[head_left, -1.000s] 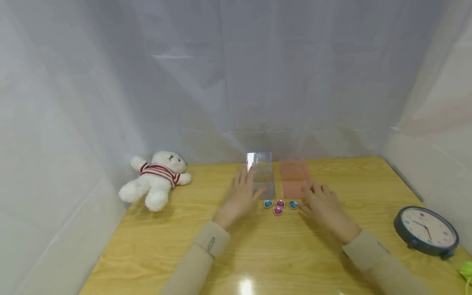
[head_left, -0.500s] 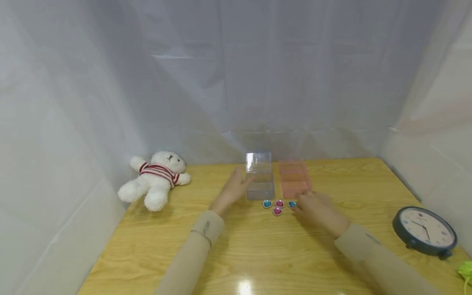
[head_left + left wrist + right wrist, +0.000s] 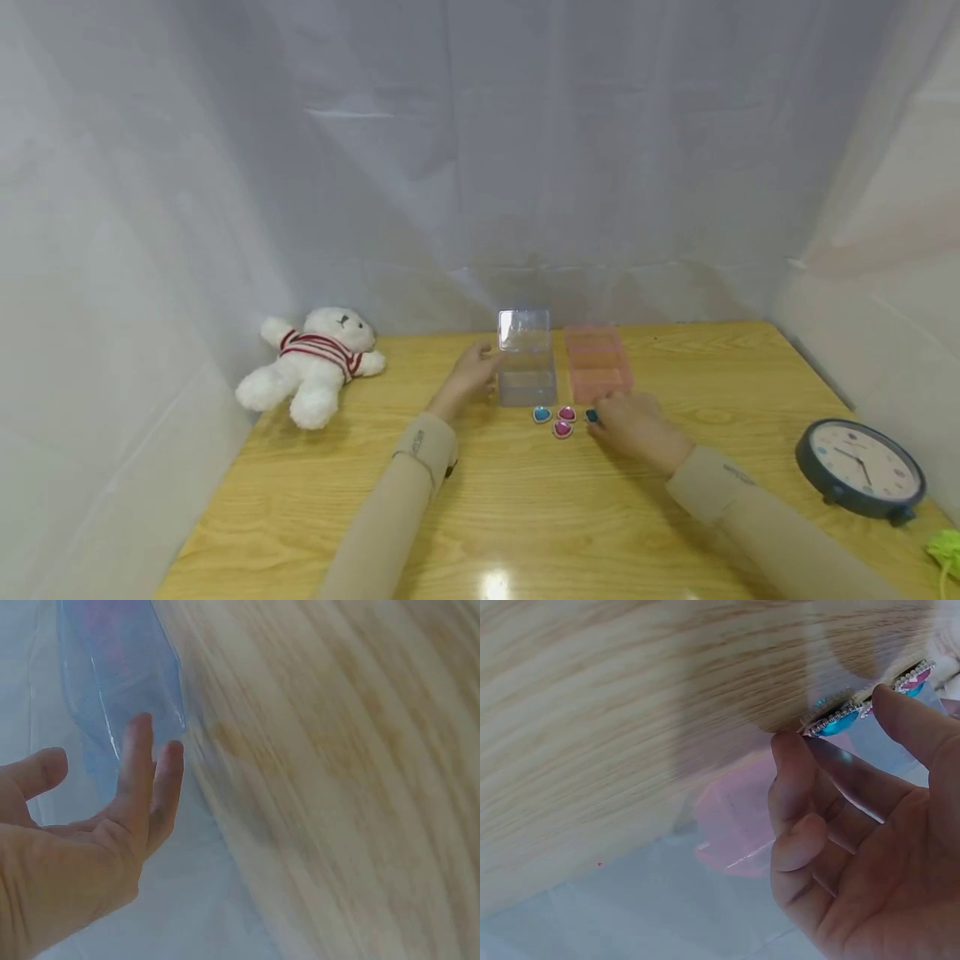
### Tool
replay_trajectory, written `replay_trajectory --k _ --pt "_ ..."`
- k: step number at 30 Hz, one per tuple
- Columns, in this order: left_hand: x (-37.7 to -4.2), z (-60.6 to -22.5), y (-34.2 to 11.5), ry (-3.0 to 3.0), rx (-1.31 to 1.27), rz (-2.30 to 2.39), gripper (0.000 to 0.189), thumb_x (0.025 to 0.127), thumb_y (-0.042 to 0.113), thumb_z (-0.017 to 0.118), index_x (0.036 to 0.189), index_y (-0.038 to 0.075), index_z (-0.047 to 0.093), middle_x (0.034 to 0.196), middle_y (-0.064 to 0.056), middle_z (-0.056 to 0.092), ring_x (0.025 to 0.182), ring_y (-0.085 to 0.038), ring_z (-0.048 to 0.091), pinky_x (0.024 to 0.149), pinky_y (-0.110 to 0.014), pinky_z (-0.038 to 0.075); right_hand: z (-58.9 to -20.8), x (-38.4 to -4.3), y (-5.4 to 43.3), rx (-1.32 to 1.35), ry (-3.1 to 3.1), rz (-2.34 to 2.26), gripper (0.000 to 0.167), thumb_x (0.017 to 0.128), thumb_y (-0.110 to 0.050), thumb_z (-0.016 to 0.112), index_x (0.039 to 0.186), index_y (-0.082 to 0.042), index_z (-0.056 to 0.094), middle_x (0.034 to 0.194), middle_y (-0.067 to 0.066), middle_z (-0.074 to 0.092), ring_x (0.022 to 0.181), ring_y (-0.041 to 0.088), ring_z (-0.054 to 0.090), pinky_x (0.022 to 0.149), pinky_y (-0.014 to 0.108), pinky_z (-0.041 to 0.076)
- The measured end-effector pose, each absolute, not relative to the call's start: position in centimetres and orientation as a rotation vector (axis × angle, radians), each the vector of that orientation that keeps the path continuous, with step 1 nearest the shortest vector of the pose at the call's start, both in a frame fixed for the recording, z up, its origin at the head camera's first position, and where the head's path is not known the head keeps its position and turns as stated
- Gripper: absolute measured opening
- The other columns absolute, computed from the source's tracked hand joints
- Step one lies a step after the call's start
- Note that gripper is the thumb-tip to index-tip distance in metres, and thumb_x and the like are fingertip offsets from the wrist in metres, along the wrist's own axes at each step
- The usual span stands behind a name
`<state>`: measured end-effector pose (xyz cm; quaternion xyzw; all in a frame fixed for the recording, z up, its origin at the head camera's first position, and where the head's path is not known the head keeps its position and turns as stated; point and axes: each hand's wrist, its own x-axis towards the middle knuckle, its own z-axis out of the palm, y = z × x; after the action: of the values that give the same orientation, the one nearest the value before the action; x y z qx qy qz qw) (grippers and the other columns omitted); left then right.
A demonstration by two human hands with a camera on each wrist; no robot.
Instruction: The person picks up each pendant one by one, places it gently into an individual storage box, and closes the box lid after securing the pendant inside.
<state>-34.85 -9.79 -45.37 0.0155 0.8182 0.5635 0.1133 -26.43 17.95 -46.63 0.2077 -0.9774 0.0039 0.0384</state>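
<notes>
My right hand (image 3: 633,425) reaches down at the front of the pink compartment box (image 3: 600,387). In the right wrist view, its thumb and index finger close round the rim of a blue gem (image 3: 836,721) with a beaded silver edge, still at the tabletop. Left of it lie another blue gem (image 3: 542,414) and two pink gems, one pink gem (image 3: 567,413) behind the other pink gem (image 3: 562,429). Beside the clear compartment box (image 3: 527,393), my left hand (image 3: 472,372) holds nothing, its fingers loosely spread. The left wrist view shows its fingertips near the clear box's wall (image 3: 142,682).
A white teddy bear (image 3: 318,367) in a striped shirt lies at the table's left. A dark-rimmed clock (image 3: 861,468) lies at the right, with a bright green item (image 3: 945,550) at the edge. A pale sheet (image 3: 480,167) hangs behind the wooden table (image 3: 525,517).
My right hand has moved left onto the right-hand blue gem, its fingers closing on it. My left hand has drawn back left from over the clear box.
</notes>
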Motion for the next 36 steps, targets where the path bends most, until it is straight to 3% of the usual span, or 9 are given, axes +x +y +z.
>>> replay_trajectory --k 6,15,20,25,31,36 --pt "-34.46 -45.15 -10.06 2.27 0.034 1.739 0.062 0.11 0.029 0.054 0.158 -0.005 0.036 0.161 -0.029 0.044 0.141 -0.049 0.053 0.114 -0.051 0.054 -46.83 -26.54 17.85 0.665 -2.951 -0.054 0.029 0.094 -0.032 0.078 0.086 -0.007 0.066 0.076 0.007 0.065 0.062 0.019 0.056 0.049 0.038 0.051" --pt "-34.64 -45.29 -10.36 2.227 0.059 1.739 0.056 0.11 0.029 0.056 0.154 -0.002 0.044 0.157 -0.026 0.05 0.143 -0.046 0.053 0.115 -0.05 0.054 -47.07 -26.59 17.77 0.714 -2.868 -0.049 0.028 0.091 -0.028 0.082 0.082 -0.009 0.063 0.072 0.005 0.063 0.061 0.019 0.057 0.048 0.038 0.051" --pt "-34.75 -45.41 -10.14 2.245 0.064 1.735 0.052 0.109 0.025 0.057 0.154 -0.001 0.046 0.155 -0.026 0.052 0.14 -0.045 0.056 0.112 -0.049 0.056 -47.1 -26.73 17.72 0.719 -2.852 -0.006 0.027 0.091 -0.018 0.076 0.073 -0.01 0.058 0.064 0.001 0.052 0.055 0.014 0.045 0.043 0.03 0.041" --pt "-34.81 -45.47 -10.03 2.245 0.059 1.736 0.051 0.108 0.017 0.057 0.154 -0.001 0.045 0.152 -0.026 0.055 0.138 -0.043 0.059 0.11 -0.047 0.058 -47.07 -26.81 17.88 0.747 -2.854 0.087 0.03 0.082 -0.009 0.072 0.063 -0.014 0.048 0.062 -0.002 0.043 0.055 0.011 0.036 0.044 0.024 0.028" --pt "-34.71 -45.43 -10.09 2.28 0.069 1.703 0.052 0.108 0.017 0.058 0.155 0.0 0.045 0.152 -0.025 0.055 0.139 -0.043 0.057 0.113 -0.049 0.056 -46.9 -26.79 18.13 0.819 -2.804 0.237 0.018 0.081 -0.003 0.076 0.077 -0.008 0.06 0.076 0.003 0.054 0.061 0.011 0.044 0.05 0.023 0.042" --pt "-34.82 -45.49 -9.97 2.308 0.068 1.692 0.05 0.107 0.016 0.059 0.153 0.0 0.047 0.151 -0.024 0.056 0.139 -0.045 0.056 0.113 -0.05 0.055 -46.41 -26.77 18.28 0.878 -2.777 0.392 0.016 0.086 -0.006 0.078 0.089 -0.004 0.063 0.085 0.006 0.055 0.065 0.009 0.049 0.052 0.018 0.046"
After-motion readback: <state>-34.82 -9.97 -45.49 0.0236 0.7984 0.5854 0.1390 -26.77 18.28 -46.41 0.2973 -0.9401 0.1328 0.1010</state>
